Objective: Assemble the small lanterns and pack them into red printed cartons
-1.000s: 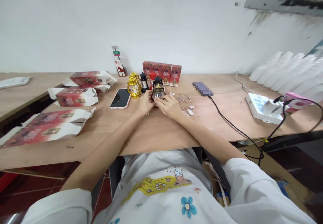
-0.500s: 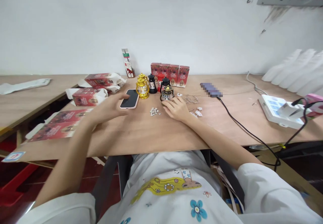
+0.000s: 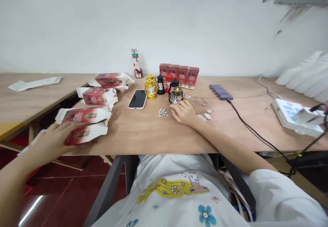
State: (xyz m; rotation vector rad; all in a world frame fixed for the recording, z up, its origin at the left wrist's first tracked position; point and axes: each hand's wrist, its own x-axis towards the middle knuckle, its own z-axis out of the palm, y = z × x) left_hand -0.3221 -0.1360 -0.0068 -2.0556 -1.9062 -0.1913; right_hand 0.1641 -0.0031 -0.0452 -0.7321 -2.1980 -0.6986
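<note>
While the left hand [image 3: 57,136] lay over the nearest open carton [image 3: 81,135] at the tabletop's left front corner, I watched through the head camera as the right hand [image 3: 183,112] rested just beside the bronze-toned lantern [image 3: 176,96]. The left fingers were outstretched, but I could not tell whether they pinched the carton; the right ones were loosely bent, and I could not tell whether they gripped the lantern. That lantern, shiny and clear-globed, was near the middle of the tabletop [image 3: 143,135], close to glossy gold lanterns [image 3: 151,89]. The carton was red printed card with white flaps splayed, and similar cartons [image 3: 98,96] lined the left edge. Four red boxes [image 3: 182,76] stood upright near the back edge. I saw small silvery discs [image 3: 162,113] clustered between a flat, dark-screened phone [image 3: 137,99] and the right hand. The tabletop was smooth, pale brown and wood-grained; a white wall [image 3: 102,25] rose behind it, and dark red tiles [image 3: 61,193] showed below the front edge.
</note>
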